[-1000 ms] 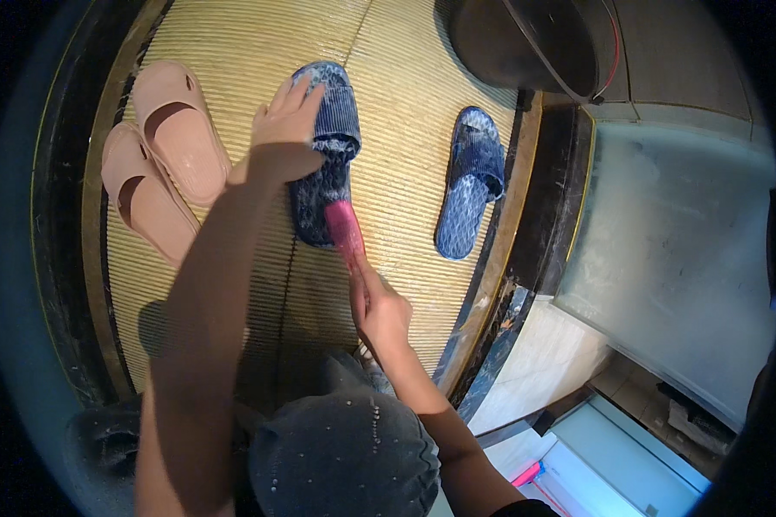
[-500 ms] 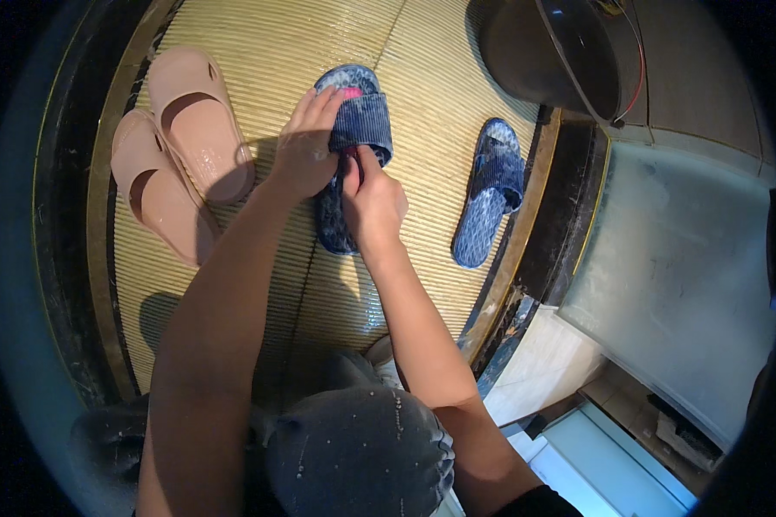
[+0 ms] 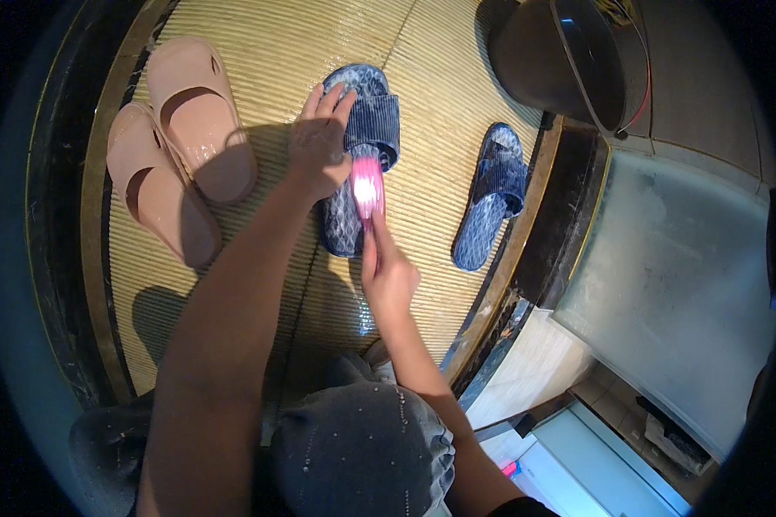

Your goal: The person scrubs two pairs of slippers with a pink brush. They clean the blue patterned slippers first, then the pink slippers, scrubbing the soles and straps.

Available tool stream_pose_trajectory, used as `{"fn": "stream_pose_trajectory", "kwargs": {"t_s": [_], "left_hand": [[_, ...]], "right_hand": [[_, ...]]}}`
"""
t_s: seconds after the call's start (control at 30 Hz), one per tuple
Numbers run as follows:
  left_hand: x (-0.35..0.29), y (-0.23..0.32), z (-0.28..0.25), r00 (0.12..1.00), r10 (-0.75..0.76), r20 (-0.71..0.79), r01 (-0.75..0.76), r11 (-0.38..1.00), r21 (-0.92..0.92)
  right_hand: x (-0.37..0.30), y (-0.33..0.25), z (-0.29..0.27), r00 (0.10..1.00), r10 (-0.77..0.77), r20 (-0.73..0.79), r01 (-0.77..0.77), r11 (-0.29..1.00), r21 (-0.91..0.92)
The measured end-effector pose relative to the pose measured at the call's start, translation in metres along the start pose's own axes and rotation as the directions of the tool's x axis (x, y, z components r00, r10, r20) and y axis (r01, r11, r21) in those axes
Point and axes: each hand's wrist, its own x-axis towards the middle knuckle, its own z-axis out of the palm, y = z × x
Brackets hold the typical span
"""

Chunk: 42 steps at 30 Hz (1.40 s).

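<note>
A blue marbled slipper (image 3: 342, 226) lies on the ribbed yellowish floor, toe pointing away from me. My left hand (image 3: 321, 155) holds it along its left side, fingers spread towards the toe beside the strap (image 3: 373, 121). In my right hand (image 3: 392, 277) is a pink brush (image 3: 368, 191), gripped by its handle end. The brush lies over the footbed just on the near side of the strap; its bristles are hidden beneath. To the right rests the matching blue slipper (image 3: 483, 220), touched by neither hand.
Two wet pink slippers (image 3: 177, 215) lie at the left, near my left forearm. A dark bucket (image 3: 535, 65) with a thin handle stands at the far right. A dark raised ledge (image 3: 539, 228) edges the floor, with a frosted panel (image 3: 664, 258) beyond it.
My right hand has pulled back towards me, bringing the pink brush out from under the strap. My left hand stays at the slipper's left side, shifted slightly right.
</note>
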Motion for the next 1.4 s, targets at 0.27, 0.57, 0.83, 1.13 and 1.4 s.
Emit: {"fn": "stream_pose_trajectory", "kwargs": {"t_s": [0.27, 0.57, 0.83, 1.13, 1.4], "left_hand": [[0.006, 0.007, -0.015, 0.988, -0.035, 0.151, 0.020, 0.995, 0.097], [0.004, 0.020, -0.018, 0.945, -0.184, 0.270, 0.116, 0.961, 0.250], [0.015, 0.034, -0.021, 0.899, -0.279, 0.339, 0.165, 0.930, 0.329], [0.021, 0.032, -0.025, 0.849, -0.337, 0.407, 0.187, 0.912, 0.365], [0.023, 0.037, -0.034, 0.847, -0.311, 0.431, 0.217, 0.943, 0.254]], "right_hand": [[0.111, -0.009, 0.004, 0.999, -0.046, -0.025, 0.041, 0.982, -0.186], [0.016, 0.035, -0.019, 0.994, -0.108, 0.001, 0.104, 0.959, -0.265], [0.075, 0.007, 0.000, 0.996, -0.068, -0.059, 0.056, 0.980, -0.188], [-0.056, 0.018, -0.018, 0.994, 0.047, 0.096, -0.054, 0.997, 0.063], [-0.020, 0.005, 0.003, 0.994, 0.052, 0.095, -0.068, 0.981, 0.180]]}}
